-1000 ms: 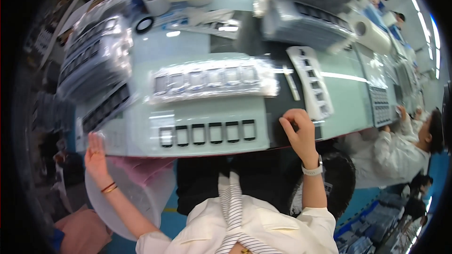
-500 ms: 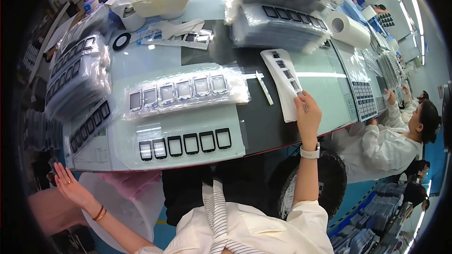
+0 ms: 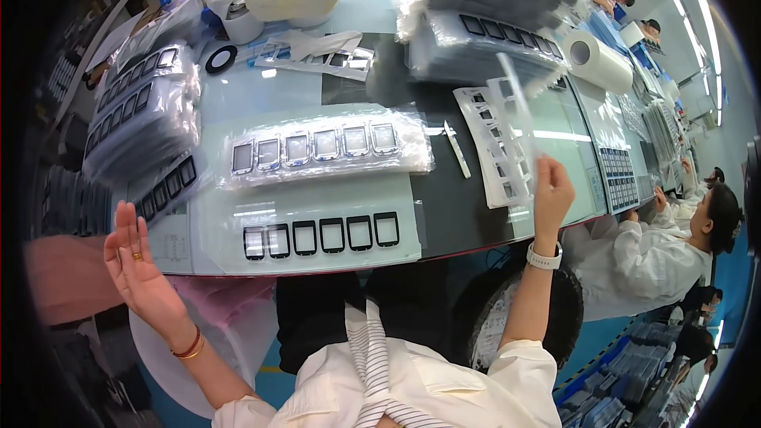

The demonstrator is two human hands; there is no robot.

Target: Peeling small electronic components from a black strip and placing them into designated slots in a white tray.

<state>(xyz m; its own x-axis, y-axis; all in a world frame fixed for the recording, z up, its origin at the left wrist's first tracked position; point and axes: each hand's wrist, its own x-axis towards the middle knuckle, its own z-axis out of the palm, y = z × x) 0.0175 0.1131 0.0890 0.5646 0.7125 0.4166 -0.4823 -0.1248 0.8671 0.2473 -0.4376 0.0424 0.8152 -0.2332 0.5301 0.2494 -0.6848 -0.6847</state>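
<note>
My right hand [image 3: 552, 198] is closed, pinching the near end of a thin white strip with window cutouts [image 3: 519, 115]. The strip stands lifted and tilted off a stack of similar white cutout strips [image 3: 473, 103] lying on the table. My left hand [image 3: 143, 273], fingers stretched out and palm showing, hangs bare just off the table's front left edge. Between the hands lies a clear film with a row of black rectangular frames [image 3: 332, 235]. Behind it rests a shiny stack of clear films with framed windows [image 3: 326, 144]. A slim white pen-like tool [image 3: 456, 149] lies left of the white strips.
Tall stacks of filmed frames stand at the left [image 3: 143, 131] and the back [image 3: 476, 55]. A white roll [image 3: 606, 63] lies back right; a black tape ring [image 3: 221, 59] lies back left. A co-worker in white [image 3: 642, 246] sits at the right. Below the table is a white bin [image 3: 190, 341].
My right hand has moved slightly right, raising one white strip off its stack. My left hand has risen and come inward, its fingers now pointing up. The view has shifted slightly.
</note>
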